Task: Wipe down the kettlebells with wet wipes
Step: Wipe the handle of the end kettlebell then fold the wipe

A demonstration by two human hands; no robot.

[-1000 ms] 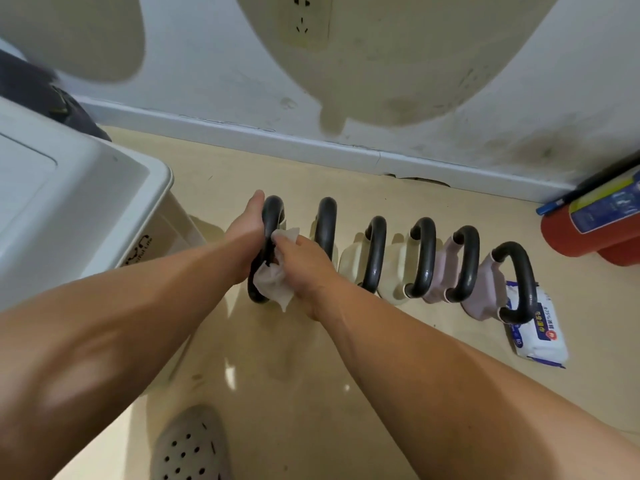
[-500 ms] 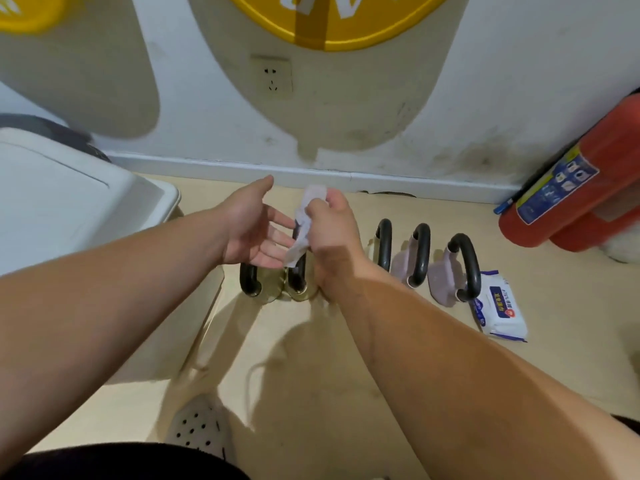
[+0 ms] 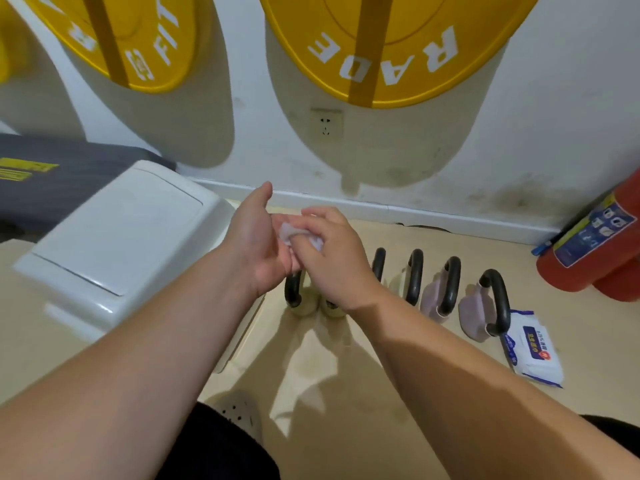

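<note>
A row of several kettlebells (image 3: pixel 446 289) with black handles stands on the beige floor near the wall; the left ones are pale yellow, the right ones mauve. Both hands are raised above the row's left end. My right hand (image 3: pixel 329 251) is closed on a crumpled white wet wipe (image 3: pixel 289 233) and presses it into the palm of my left hand (image 3: pixel 258 244), which is open with its fingers spread. My hands hide part of the leftmost kettlebells (image 3: pixel 294 292). A white and blue pack of wet wipes (image 3: pixel 533 348) lies at the row's right end.
A white lidded bin (image 3: pixel 117 237) stands close on the left, with a dark bench behind it. Red fire extinguishers (image 3: pixel 588 251) lie at the right by the wall. Yellow weight plates (image 3: pixel 381 46) hang on the wall above. A grey clog (image 3: pixel 239 414) shows below.
Both hands left the leftmost kettlebell's handle and rose with the wipe. The right hand now bunches the wipe into the left palm. The view tilted up toward the wall.
</note>
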